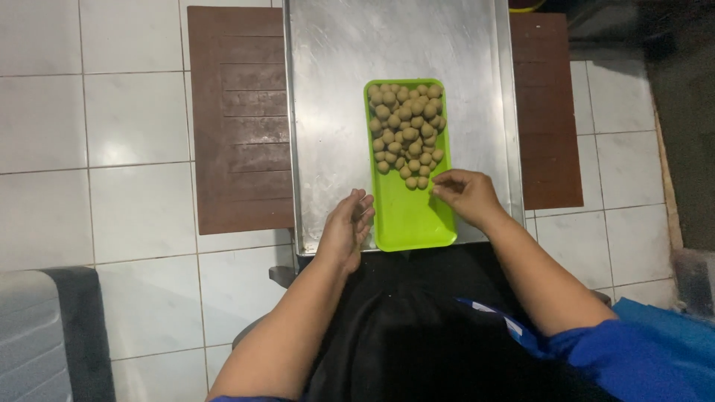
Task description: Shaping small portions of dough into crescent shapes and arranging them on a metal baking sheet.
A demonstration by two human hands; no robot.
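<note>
Head view: I see my right hand, fingertips pinched at the near edge of the dough balls heaped far-end on the lengthwise green tray; left hand, loosely curled and empty, rests beside it.

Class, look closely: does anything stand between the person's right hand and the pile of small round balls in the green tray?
Nothing visible does. The right hand rests at the edge of the pile of small tan dough-like balls in the green plastic tray, fingertips beside the nearest balls.

One head-worn camera looks steeply down, close over the metal tray.
</note>
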